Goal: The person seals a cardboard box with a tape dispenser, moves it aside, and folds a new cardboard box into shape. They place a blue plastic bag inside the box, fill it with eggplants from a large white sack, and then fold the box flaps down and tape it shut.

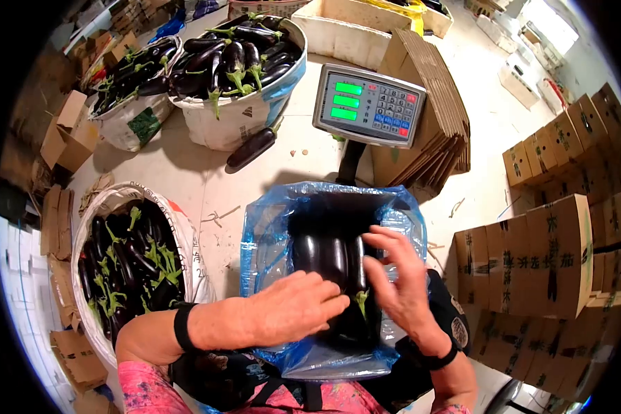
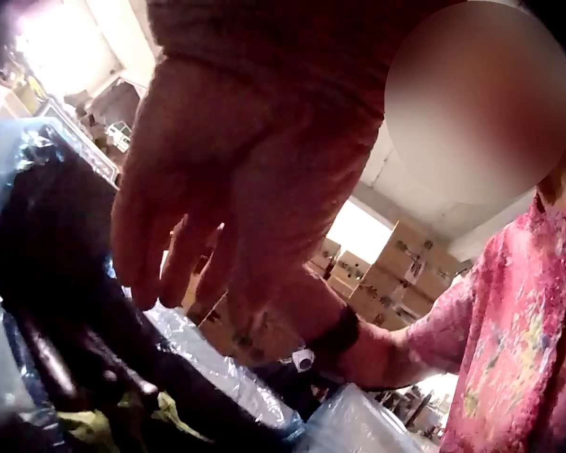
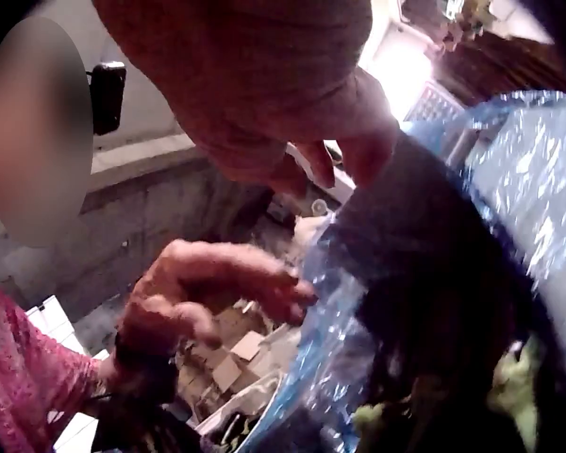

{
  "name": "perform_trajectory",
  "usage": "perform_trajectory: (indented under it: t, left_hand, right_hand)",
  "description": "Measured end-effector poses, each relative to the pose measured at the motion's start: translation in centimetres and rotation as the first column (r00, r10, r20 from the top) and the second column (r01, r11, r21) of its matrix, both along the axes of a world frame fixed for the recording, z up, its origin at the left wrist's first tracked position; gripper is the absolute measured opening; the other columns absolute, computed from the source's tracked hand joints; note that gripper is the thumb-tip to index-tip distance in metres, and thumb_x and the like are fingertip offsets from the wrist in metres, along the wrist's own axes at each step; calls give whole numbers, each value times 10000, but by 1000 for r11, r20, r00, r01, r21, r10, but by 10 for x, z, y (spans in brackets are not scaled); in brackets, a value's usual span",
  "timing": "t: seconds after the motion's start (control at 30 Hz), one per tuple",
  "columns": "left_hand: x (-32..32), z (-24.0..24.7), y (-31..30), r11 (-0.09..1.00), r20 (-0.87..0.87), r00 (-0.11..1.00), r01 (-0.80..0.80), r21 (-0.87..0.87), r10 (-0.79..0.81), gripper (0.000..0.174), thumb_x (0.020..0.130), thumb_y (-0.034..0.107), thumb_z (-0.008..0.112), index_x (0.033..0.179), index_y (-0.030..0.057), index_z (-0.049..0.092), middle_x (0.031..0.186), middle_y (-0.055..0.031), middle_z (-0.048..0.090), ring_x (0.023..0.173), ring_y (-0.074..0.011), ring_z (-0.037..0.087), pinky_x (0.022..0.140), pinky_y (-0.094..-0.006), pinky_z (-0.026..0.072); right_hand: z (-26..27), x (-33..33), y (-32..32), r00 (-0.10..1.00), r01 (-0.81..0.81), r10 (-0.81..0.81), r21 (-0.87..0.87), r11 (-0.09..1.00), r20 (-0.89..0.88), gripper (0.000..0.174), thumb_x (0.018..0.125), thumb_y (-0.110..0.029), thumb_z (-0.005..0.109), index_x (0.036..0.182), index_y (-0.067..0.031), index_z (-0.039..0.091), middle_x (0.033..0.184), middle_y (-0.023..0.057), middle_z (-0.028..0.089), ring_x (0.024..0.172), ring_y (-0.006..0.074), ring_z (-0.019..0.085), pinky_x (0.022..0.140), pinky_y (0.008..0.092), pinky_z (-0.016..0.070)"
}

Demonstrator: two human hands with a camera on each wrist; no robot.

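Dark eggplants (image 1: 322, 257) lie side by side inside a box lined with blue plastic (image 1: 255, 255), and one at the right has a green stem (image 1: 361, 298). My left hand (image 1: 286, 309) hangs palm down over the lower left of the box, fingers loosely bent and holding nothing. At the right side, my right hand (image 1: 401, 286) has its fingers spread close to the rightmost eggplant; contact cannot be told. The left wrist view shows the left hand (image 2: 236, 179) above the dark opening. In the right wrist view, the right hand (image 3: 264, 94) is above the lining, the left hand (image 3: 208, 283) beyond.
A scale display (image 1: 369, 103) stands behind the box, beside stacked flat cardboard (image 1: 428, 103). Sacks of eggplants stand at left (image 1: 200, 276) and back left (image 1: 221, 124). One eggplant (image 1: 253, 147) lies on the floor. Cartons (image 1: 531, 255) are piled at right.
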State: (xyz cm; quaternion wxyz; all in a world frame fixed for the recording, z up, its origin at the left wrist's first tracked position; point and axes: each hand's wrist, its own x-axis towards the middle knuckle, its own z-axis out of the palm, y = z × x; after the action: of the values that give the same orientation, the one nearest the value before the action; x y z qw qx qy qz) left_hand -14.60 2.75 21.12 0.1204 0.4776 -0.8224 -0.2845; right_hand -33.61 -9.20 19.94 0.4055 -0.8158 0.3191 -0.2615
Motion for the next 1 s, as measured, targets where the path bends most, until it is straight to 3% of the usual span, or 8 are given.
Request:
perform_trajectory:
  t: [0.13,0.23,0.57,0.73,0.8,0.9,0.93,1.0]
  left_hand:
    - [13,0,-4,999,-82,996,-39,7,40,445,818,166,734,1213,50,565,1069,-106,585,967,-290,586,847,-405,470]
    - [28,-1,-11,991,-126,985,-124,-44,118,418,817,138,727,1194,45,571,1030,-107,592,964,-294,592,853,-405,475]
    - [63,10,-43,864,-284,892,-427,-268,353,395,795,59,748,1170,5,635,1096,-172,669,986,-355,648,845,-411,532]
    - [94,-12,-53,812,-152,848,-529,-247,507,687,746,205,799,1349,16,530,1261,-213,606,1157,-378,575,1000,-429,449]
    - [102,-36,-53,804,-115,818,-576,-149,564,721,746,234,802,1372,27,510,1276,-217,596,1167,-389,566,1013,-425,440]
    - [106,-62,-56,827,-115,832,-553,-105,542,710,742,200,799,1366,21,510,1248,-223,611,1118,-386,599,978,-404,465]
    - [103,-65,-62,813,-222,796,-582,-24,563,531,767,142,762,1254,11,595,1098,-223,665,976,-365,657,871,-383,508]
    - [105,-85,-70,784,-214,792,-604,-144,572,301,800,96,715,1083,7,669,909,-209,682,807,-346,675,741,-372,519]
  right_hand:
    - [-28,-30,-35,958,286,-285,-29,958,41,296,927,-55,634,1220,-9,621,1282,150,600,1109,233,613,826,302,531]
    - [-45,-44,-43,935,351,-354,91,932,24,312,953,-105,635,1250,-13,601,1288,133,585,1097,201,601,838,296,526]
    - [-46,-44,-46,956,294,-290,98,951,-51,396,919,-133,657,1288,-18,567,1306,181,566,1150,278,593,880,360,530]
    - [-63,-54,-57,896,314,-344,-147,938,-281,604,896,-275,682,1377,21,470,1345,243,535,1245,367,537,983,455,473]
    - [-70,-55,-59,893,377,-332,102,921,-303,645,907,-301,677,1414,20,439,1335,275,536,1223,384,556,976,462,479]
    - [-85,-63,-67,912,345,-277,202,917,-303,730,900,-352,697,1446,25,395,1257,300,593,1144,359,611,955,424,497]
    - [-82,-61,-68,911,360,-271,275,892,-312,739,896,-344,705,1452,24,387,1228,287,615,1122,339,624,946,404,501]
    - [-89,-61,-66,927,372,-309,403,836,-213,640,887,-271,719,1393,18,454,1130,218,662,1026,264,645,889,364,515]
